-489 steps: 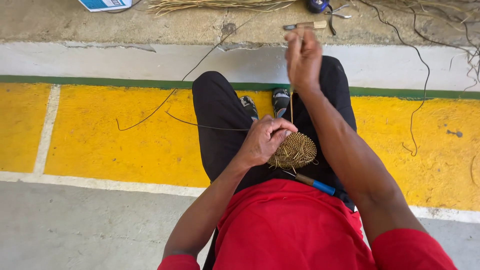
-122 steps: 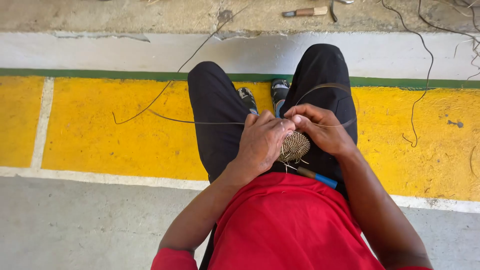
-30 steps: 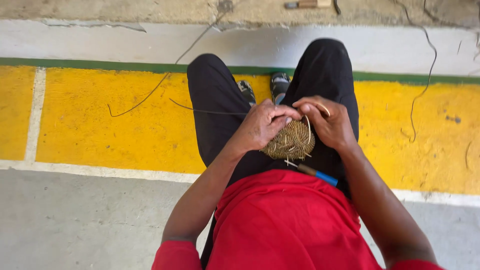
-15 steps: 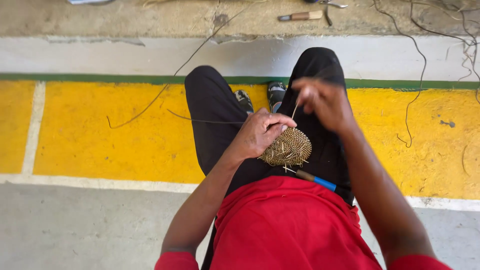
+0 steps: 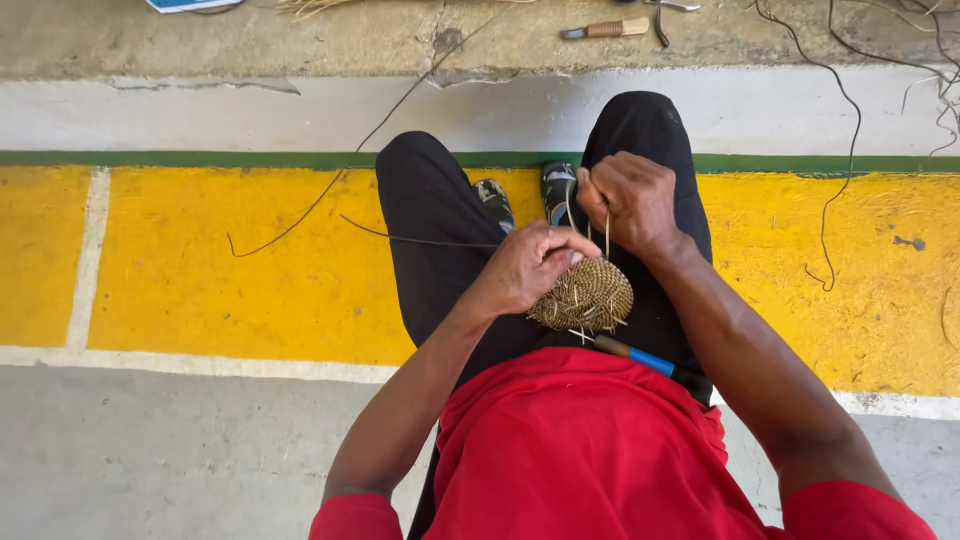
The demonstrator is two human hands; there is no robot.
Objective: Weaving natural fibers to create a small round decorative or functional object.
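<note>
Two bare hands work one small coiled fibre disc (image 5: 585, 295) at frame centre, held over the lap.
Left hand (image 5: 525, 265) is closed on the disc's upper-left rim, fingers curled over the edge; right hand (image 5: 630, 200), just above it, is closed to a pinch on a thin straw strand (image 5: 607, 235) rising from the weave. Judged light, stiff across its face yet springy, the disc is best gripped by the rim; the strand looks brittle and is safest pulled straight. Disc is round, tan, tightly coiled, with loose fibre ends bristling. A blue-handled tool (image 5: 635, 356) lies just below it; a wooden-handled knife (image 5: 605, 30) rests well apart, top of frame.
</note>
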